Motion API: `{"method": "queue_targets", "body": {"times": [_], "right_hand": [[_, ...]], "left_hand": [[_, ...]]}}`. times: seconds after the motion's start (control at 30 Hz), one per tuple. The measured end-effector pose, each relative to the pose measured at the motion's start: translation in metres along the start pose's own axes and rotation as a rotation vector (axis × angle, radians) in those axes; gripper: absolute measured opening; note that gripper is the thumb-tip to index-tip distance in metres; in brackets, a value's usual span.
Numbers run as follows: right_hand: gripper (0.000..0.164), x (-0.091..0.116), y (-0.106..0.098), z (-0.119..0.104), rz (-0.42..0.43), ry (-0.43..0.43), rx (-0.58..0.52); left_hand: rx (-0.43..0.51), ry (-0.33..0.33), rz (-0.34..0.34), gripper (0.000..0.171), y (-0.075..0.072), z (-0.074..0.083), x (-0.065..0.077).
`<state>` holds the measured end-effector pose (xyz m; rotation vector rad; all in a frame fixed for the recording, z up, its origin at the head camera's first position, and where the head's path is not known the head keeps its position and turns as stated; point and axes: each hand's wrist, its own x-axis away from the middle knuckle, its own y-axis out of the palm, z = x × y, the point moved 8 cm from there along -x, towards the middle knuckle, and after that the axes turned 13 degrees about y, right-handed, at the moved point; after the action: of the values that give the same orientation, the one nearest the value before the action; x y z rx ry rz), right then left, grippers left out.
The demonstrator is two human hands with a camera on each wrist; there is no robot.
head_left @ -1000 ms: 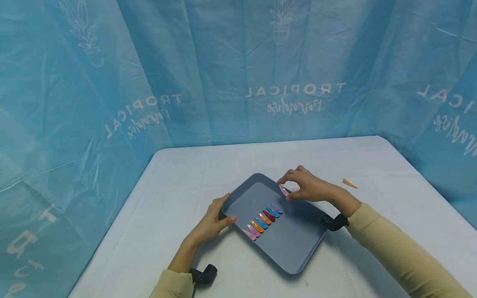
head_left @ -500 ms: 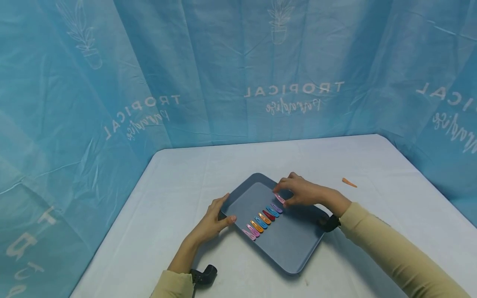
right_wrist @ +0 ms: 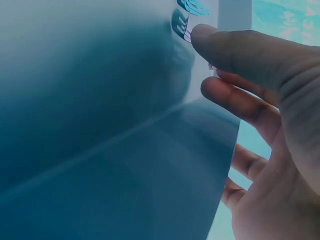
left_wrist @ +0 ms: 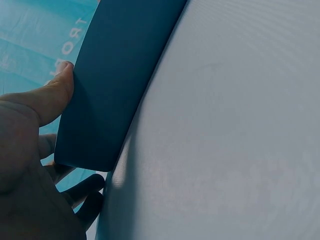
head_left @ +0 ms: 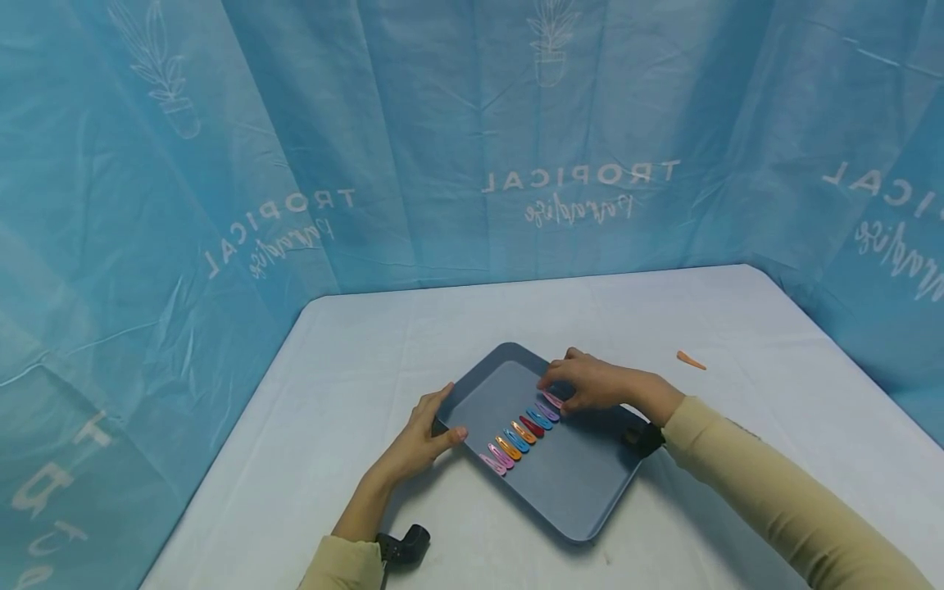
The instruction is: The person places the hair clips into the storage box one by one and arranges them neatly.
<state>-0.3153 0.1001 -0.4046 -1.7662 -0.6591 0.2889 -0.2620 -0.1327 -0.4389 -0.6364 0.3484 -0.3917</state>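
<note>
A grey rectangular tray [head_left: 583,487] lies at an angle on the white table. My left hand [head_left: 415,438] holds its left corner, thumb over the rim and fingers along the outer side; the left wrist view shows the thumb [left_wrist: 62,90] against the tray wall. Between thumb and fingertips of my right hand [head_left: 597,383] is a pink snap hair clip [head_left: 552,400], partly hidden, low over the tray beside a purple clip [head_left: 547,411]. From there a neat slanting row of several clips runs toward the near left rim, including a red clip [head_left: 532,426] and pink ones [head_left: 492,465].
To the right of the tray, a small tapered orange piece [head_left: 691,360] lies on the white tablecloth [head_left: 354,352]. Blue printed curtains [head_left: 435,123] hang behind the table and along both sides. A black wrist camera [head_left: 404,544] sits on my left wrist.
My right hand has brought the pink hair clip from over the tray's far rim, down and left, to the upper end of the row. The left hand and tray have stayed put.
</note>
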Motion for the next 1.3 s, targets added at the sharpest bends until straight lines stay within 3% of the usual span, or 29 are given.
{"method": "queue_targets", "body": {"times": [0.27, 1.07, 1.3], "right_hand": [[0.042, -0.006, 0.008, 0.001, -0.049, 0.037, 0.038], [0.044, -0.010, 0.016, 0.004, -0.081, 0.061, 0.041], [0.046, -0.007, 0.010, 0.004, -0.072, 0.060, 0.011]], "left_hand": [[0.013, 0.003, -0.009, 0.082, 0.001, 0.000, 0.000], [0.020, 0.016, -0.005, 0.082, 0.001, 0.000, -0.001], [-0.009, 0.058, 0.022, 0.079, 0.000, 0.002, 0.000]]}}
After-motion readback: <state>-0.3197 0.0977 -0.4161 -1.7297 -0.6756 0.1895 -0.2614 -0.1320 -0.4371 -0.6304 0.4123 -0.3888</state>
